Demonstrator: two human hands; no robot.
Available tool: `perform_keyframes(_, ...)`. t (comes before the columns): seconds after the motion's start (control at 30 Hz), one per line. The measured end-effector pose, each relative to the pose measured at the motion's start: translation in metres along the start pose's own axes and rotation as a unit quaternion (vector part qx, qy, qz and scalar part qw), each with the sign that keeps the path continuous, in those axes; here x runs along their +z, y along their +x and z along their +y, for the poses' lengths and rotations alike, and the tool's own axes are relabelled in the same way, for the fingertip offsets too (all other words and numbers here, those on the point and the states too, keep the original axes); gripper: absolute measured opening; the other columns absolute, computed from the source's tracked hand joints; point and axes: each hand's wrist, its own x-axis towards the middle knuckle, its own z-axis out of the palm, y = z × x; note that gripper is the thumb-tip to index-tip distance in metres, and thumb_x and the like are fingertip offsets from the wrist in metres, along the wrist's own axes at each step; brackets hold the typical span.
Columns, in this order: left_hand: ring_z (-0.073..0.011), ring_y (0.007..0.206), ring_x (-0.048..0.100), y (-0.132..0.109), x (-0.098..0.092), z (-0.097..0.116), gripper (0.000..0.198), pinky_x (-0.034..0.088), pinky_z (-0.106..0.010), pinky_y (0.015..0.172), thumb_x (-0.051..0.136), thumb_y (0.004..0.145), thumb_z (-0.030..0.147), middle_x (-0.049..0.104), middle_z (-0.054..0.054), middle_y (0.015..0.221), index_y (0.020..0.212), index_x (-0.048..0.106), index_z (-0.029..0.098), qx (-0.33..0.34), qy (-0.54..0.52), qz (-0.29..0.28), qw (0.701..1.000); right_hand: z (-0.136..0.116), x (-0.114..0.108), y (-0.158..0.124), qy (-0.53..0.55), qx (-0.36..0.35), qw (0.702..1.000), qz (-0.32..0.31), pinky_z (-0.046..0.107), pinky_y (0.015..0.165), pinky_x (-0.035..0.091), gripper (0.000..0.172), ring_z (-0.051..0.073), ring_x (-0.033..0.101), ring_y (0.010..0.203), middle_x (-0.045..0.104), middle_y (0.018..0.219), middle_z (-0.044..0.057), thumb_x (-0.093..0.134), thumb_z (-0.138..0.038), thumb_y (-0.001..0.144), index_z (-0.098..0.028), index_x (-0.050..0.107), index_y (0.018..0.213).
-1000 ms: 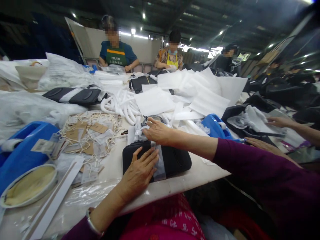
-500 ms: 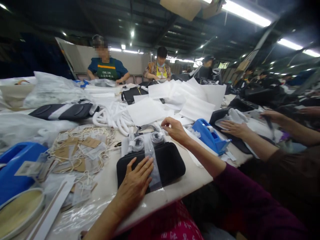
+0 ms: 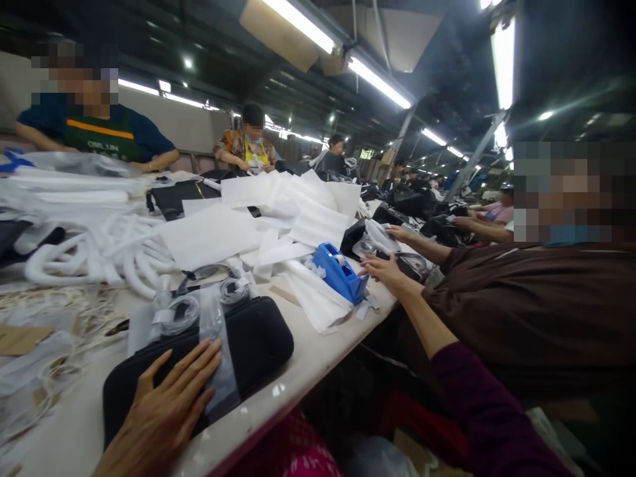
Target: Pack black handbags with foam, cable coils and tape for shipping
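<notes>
A black case-like bag lies near the table's front edge, with a clear plastic band around its middle. My left hand rests flat on it, fingers spread, tips touching the band. Behind the bag's upper edge are plastic-wrapped coils and a strap end. Reaching out to the right, my right hand has its fingers extended beside the blue tape dispenser. Nothing shows in its fingers; whether they touch the dispenser I cannot tell.
White foam sheets are heaped behind the bag, with white foam tubes to their left. Tags with strings lie at far left. A co-worker in brown sits close on the right; other people work across the table.
My view has swung to the right. My right hand has moved from above the bag's coils to beside the tape dispenser. My left hand stays flat on the bag.
</notes>
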Motion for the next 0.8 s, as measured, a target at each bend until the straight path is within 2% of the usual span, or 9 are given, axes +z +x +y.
perform_keyframes(0.1, -0.0247, 0.120, 0.056, 0.001, 0.001, -0.001, 0.043, 0.016, -0.043, 0.114, 0.048, 0.088, 0.032, 0.055, -0.008, 0.137, 0.130, 0.054, 0.024, 0.007, 0.007, 0.004, 1.000, 0.001, 0.005, 0.000, 0.051, -0.006, 0.998, -0.036, 0.029, 0.073, 0.043, 0.022, 0.018, 0.062, 0.076, 0.071, 0.088, 0.011, 0.061, -0.031, 0.081, -0.013, 0.070, 0.091)
perform_keyframes(0.2, -0.0245, 0.118, 0.058, 0.000, 0.004, -0.003, 0.044, 0.015, -0.043, 0.115, 0.048, 0.088, 0.031, 0.056, -0.008, 0.137, 0.131, 0.053, 0.024, 0.014, 0.007, 0.009, 1.000, 0.001, 0.013, 0.007, 0.091, 0.005, 0.995, -0.041, 0.027, 0.067, 0.043, 0.024, 0.016, 0.060, 0.069, 0.069, 0.075, 0.007, 0.068, -0.024, 0.070, -0.012, 0.070, 0.090)
perform_keyframes(0.3, -0.0246, 0.118, 0.058, -0.002, 0.009, -0.006, 0.044, 0.014, -0.044, 0.115, 0.048, 0.087, 0.029, 0.056, -0.008, 0.137, 0.131, 0.053, 0.025, 0.021, 0.005, 0.015, 1.000, -0.003, 0.016, 0.016, 0.112, 0.032, 0.993, -0.016, 0.025, 0.060, 0.040, 0.024, 0.013, 0.055, 0.060, 0.065, 0.065, 0.004, 0.069, -0.017, 0.060, -0.010, 0.069, 0.082)
perform_keyframes(0.47, -0.0253, 0.119, 0.057, -0.008, 0.016, -0.011, 0.047, 0.015, -0.045, 0.115, 0.049, 0.087, 0.028, 0.054, -0.008, 0.139, 0.133, 0.050, 0.026, 0.018, -0.001, 0.003, 1.000, -0.004, 0.004, 0.008, 0.123, 0.076, 0.989, 0.039, 0.022, 0.054, 0.035, 0.026, 0.008, 0.046, 0.054, 0.061, 0.064, 0.001, 0.068, -0.022, 0.059, -0.012, 0.068, 0.082)
perform_keyframes(0.57, -0.0255, 0.119, 0.057, -0.009, 0.016, -0.010, 0.049, 0.014, -0.046, 0.115, 0.048, 0.087, 0.029, 0.054, -0.008, 0.138, 0.135, 0.047, 0.026, 0.012, 0.000, 0.005, 1.000, 0.008, 0.001, -0.011, 0.101, 0.111, 0.987, 0.048, 0.022, 0.050, 0.034, 0.023, 0.008, 0.042, 0.049, 0.057, 0.058, 0.000, 0.070, -0.027, 0.059, -0.013, 0.067, 0.076)
perform_keyframes(0.67, -0.0249, 0.119, 0.057, -0.008, 0.015, -0.008, 0.049, 0.014, -0.046, 0.116, 0.047, 0.087, 0.030, 0.056, -0.008, 0.137, 0.136, 0.046, 0.025, 0.012, 0.002, 0.007, 1.000, 0.021, 0.008, -0.026, 0.052, 0.143, 0.987, 0.052, 0.024, 0.047, 0.033, 0.018, 0.009, 0.041, 0.046, 0.052, 0.050, -0.001, 0.070, -0.030, 0.062, -0.014, 0.064, 0.066)
perform_keyframes(0.8, -0.0251, 0.120, 0.056, -0.005, 0.011, -0.004, 0.043, 0.019, -0.047, 0.114, 0.045, 0.089, 0.030, 0.054, -0.010, 0.139, 0.131, 0.050, 0.026, -0.006, 0.000, 0.018, 1.000, 0.025, 0.016, -0.036, -0.049, 0.149, 0.985, 0.073, 0.028, 0.056, 0.040, 0.014, 0.016, 0.054, 0.057, 0.057, 0.054, 0.003, 0.066, -0.029, 0.068, -0.017, 0.062, 0.062)
